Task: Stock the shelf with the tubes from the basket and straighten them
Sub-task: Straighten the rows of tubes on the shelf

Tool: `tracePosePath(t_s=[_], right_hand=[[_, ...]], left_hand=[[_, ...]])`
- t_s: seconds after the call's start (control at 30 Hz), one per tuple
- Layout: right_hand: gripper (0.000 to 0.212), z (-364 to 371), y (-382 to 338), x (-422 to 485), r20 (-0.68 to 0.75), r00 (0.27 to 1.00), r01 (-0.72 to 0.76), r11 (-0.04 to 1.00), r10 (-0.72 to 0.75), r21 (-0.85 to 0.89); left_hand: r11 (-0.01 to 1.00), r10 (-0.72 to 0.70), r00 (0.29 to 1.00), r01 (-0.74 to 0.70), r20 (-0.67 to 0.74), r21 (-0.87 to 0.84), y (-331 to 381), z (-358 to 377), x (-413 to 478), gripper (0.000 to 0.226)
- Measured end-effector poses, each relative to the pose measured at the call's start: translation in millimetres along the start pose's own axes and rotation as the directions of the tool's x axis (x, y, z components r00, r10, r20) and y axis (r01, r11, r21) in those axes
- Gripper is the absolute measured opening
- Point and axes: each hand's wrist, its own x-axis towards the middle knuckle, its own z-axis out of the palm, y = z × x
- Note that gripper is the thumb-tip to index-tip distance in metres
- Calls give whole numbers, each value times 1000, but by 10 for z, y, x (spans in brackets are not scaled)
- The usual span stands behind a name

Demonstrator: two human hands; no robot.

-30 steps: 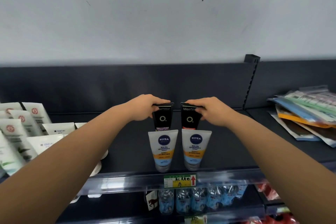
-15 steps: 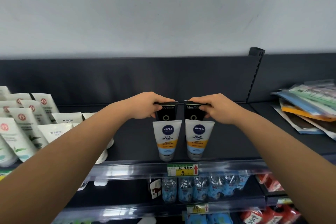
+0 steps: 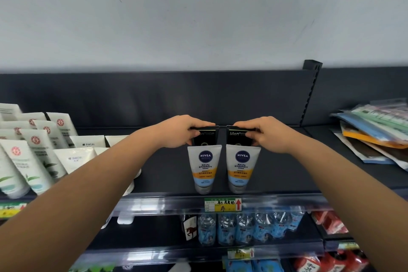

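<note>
The left hand (image 3: 178, 131) is pinching the top edge of the left black tube (image 3: 206, 137); the right hand (image 3: 271, 134) is pinching the right black tube (image 3: 235, 137) likewise. To my eye the step is going best when both tops are being levelled together and squared behind the Nivea tubes (image 3: 204, 168) on the shelf (image 3: 287, 174). Each black tube is extending toward six o'clock from its fingers, its base hidden; the hands are lying at nine and three o'clock of the pair.

dark shelf (image 3: 167, 172), nivea tubes (image 3: 204, 168), black tubes (image 3: 208, 137), packets (image 3: 373, 139)
</note>
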Motion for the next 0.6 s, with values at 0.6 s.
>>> tracePosePath(t_s=[0.6], right_hand=[[41,-82,-169,-69,96,995,4,990,10,-143]], left_hand=[[997,-46,999,46,-4,66,10,122,-75,47]])
